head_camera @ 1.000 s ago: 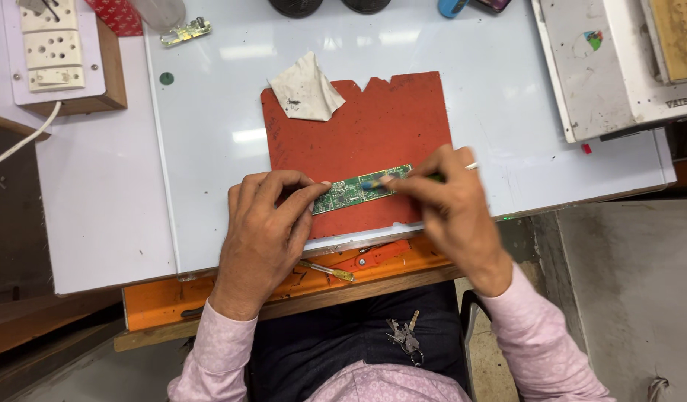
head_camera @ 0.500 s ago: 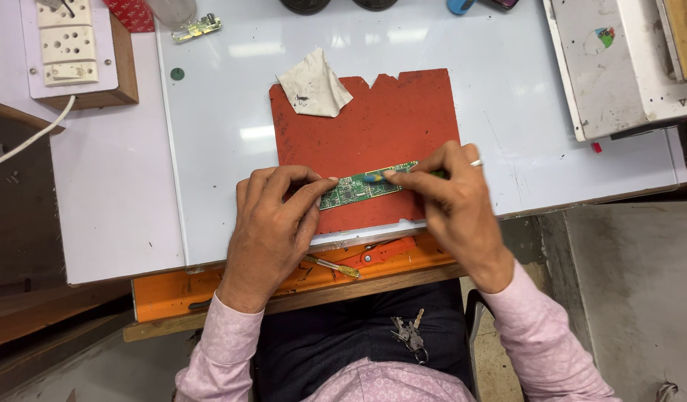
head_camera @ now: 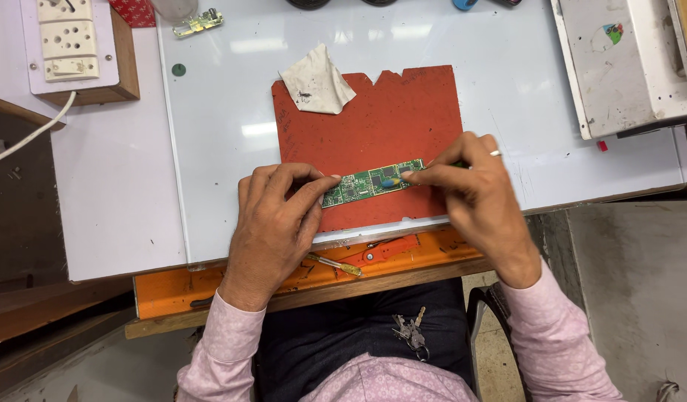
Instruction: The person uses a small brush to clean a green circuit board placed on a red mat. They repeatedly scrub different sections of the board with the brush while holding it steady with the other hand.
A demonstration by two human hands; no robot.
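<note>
Nearest of all, a small bunch of metal keys [head_camera: 409,330] hung at the person's dark lap, between two pink sleeves; just past it a thin yellow-handled screwdriver [head_camera: 336,265] lay on the orange front ledge [head_camera: 172,286] of the white worktop [head_camera: 209,149].

Compared with a moment before, the right hand [head_camera: 481,197] had slid a little to the right along the long green circuit board [head_camera: 372,182]; the blue and yellow tip of its thin green tool [head_camera: 390,181] now sat nearer the board's right end, so more of the board's middle showed; it looked as if the tool was being worked along the board bit by bit.

The left hand [head_camera: 276,223] lay palm down, fingers bent, pinching the board's left end to hold it flat; the right hand was closed tight around the tool, thumb and first finger pinching it, a ring on one finger.

The board lay on a flat red rubber mat [head_camera: 373,119]; a crumpled white cloth [head_camera: 316,82] sat on the mat's far left corner; further off stood a white socket block on wood [head_camera: 68,45] at the left and a white machine box [head_camera: 626,59] at the right.
</note>
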